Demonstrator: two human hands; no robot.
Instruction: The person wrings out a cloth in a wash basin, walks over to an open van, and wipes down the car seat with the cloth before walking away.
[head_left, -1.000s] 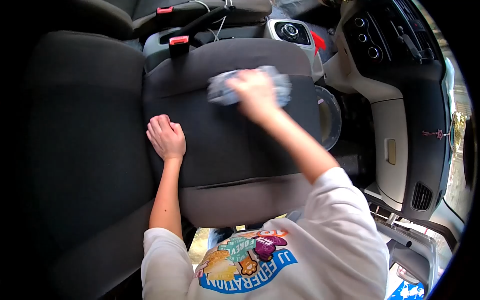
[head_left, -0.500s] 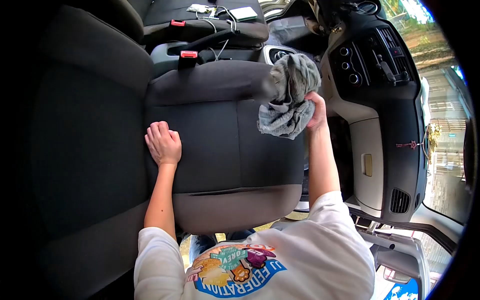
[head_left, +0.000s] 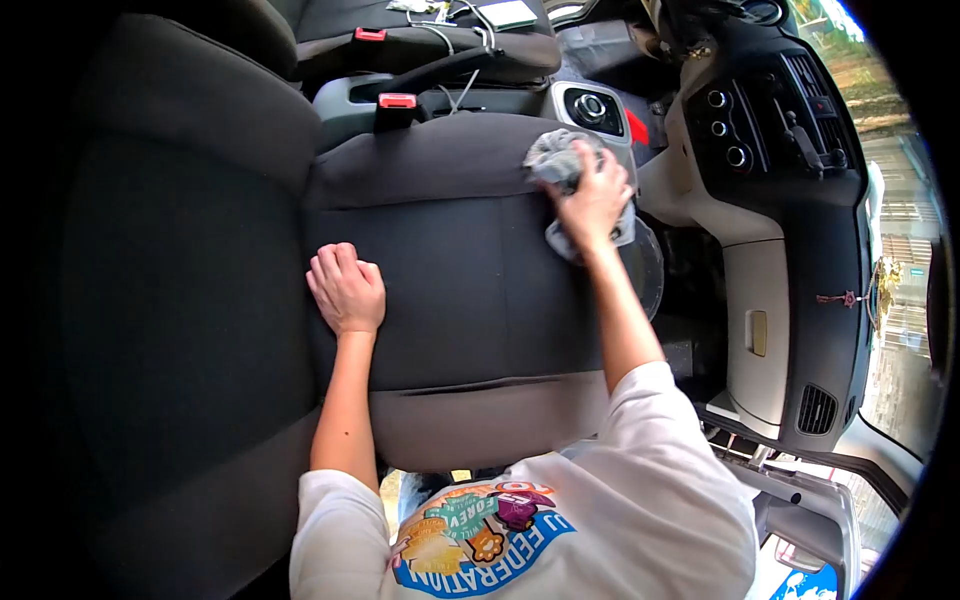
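My left hand point(head_left: 346, 291) leans on the dark seat cushion point(head_left: 445, 290), close to the seam with the backrest point(head_left: 180, 250). Its fingers point away from me, the thumb is apart, and it holds nothing. At the cushion's far front corner my right hand point(head_left: 595, 195) presses down on a crumpled grey cloth point(head_left: 562, 158). The cloth bunches out around the fingers, and part of it shows below the wrist. My palm hides its middle, and motion blurs it slightly.
Beyond the cushion are a red seat-belt buckle point(head_left: 397, 101), a handbrake lever point(head_left: 435, 75) and a round gear knob point(head_left: 590, 107). Cables and a white box point(head_left: 507, 15) lie on the far seat. The dashboard point(head_left: 790, 210) stands at the right.
My right hand has brought the cloth down onto the seat's front corner, turning palm down over it. The gear knob is now uncovered. My left hand stays on the cushion; the view has shifted slightly.
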